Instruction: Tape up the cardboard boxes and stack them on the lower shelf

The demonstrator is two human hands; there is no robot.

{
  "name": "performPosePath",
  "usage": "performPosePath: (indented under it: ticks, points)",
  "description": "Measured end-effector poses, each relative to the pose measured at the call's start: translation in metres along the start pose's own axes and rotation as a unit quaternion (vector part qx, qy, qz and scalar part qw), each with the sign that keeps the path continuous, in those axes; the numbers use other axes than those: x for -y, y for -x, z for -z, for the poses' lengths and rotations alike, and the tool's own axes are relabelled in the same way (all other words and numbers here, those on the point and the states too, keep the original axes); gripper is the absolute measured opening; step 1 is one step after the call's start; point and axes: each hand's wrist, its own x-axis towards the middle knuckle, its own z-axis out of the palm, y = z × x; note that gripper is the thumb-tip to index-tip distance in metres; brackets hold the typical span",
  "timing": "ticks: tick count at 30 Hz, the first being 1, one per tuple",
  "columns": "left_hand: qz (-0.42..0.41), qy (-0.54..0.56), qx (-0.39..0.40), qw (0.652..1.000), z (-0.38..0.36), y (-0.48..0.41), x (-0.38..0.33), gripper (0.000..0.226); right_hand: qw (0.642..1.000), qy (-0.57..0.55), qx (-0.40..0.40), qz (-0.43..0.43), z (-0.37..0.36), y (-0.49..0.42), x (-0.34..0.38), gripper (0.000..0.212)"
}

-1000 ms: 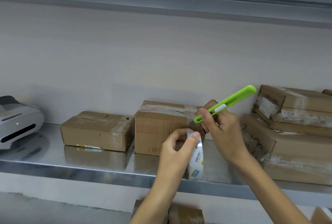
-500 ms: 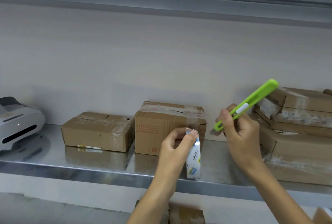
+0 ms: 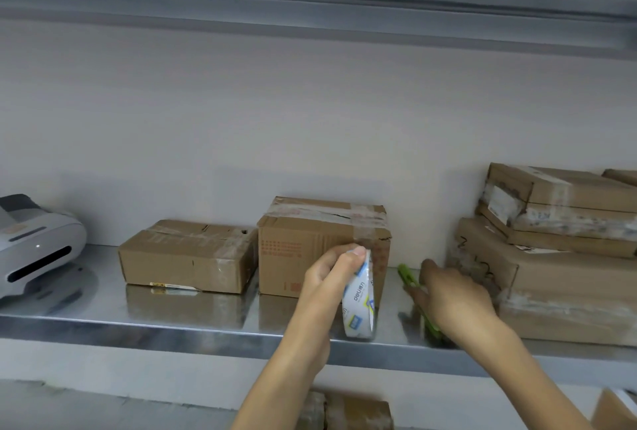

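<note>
Pinching one tape roll at its top with left hand, in front of the taped middle box on the steel shelf. Covering one green cutter on the shelf with right hand, just right of that box; clasp indeterminable through blur. Flanked left by one flat box and one printer, right by a stack of at least three boxes.

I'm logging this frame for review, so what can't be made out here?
Cutter: head view, mostly under the blurred right hand; grip or release unclear.
Tape: head view, left hand holding it covers its top; loose end unseen.
Lower box: cut off by the bottom edge.
Right stack: cut off by the right edge.
Middle box print: too small to read.
</note>
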Motion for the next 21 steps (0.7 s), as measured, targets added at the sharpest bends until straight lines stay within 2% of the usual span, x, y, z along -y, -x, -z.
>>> performPosePath:
  ticks: [1,3,5,7,12,17,19,21]
  points:
    - [0.001,0.000,0.002,1.000,0.000,0.000,0.000,0.013,0.994,-0.057,-0.089,0.019,0.002,0.000,-0.001,0.034]
    - [0.001,-0.002,0.003,1.000,0.000,0.001,0.000,0.011,0.941,-0.215,-0.234,0.113,0.009,-0.002,0.001,0.031]
    - [-0.004,-0.006,0.005,1.000,0.000,0.002,0.000,0.008,0.882,-0.340,-0.231,0.231,0.017,-0.008,0.008,0.032]
    - [-0.008,-0.011,0.008,1.000,0.001,0.002,0.000,0.018,0.870,-0.351,-0.187,0.290,0.017,-0.012,0.016,0.032]
    - [-0.025,-0.032,0.049,0.998,0.004,0.009,0.001,0.050,0.877,-0.352,-0.186,0.270,0.007,-0.018,0.015,0.035]
    - [-0.088,-0.041,0.047,0.994,0.005,0.017,0.004,0.050,0.886,-0.337,-0.194,0.252,0.012,-0.003,0.023,0.042]
    - [-0.104,-0.051,0.037,0.993,0.005,0.020,0.005,0.046,0.872,-0.357,-0.259,0.210,0.019,0.014,0.023,0.035]
    - [-0.131,-0.076,0.024,0.988,0.003,0.024,0.006,0.044,0.837,-0.425,-0.308,0.156,0.023,0.043,0.019,0.018]
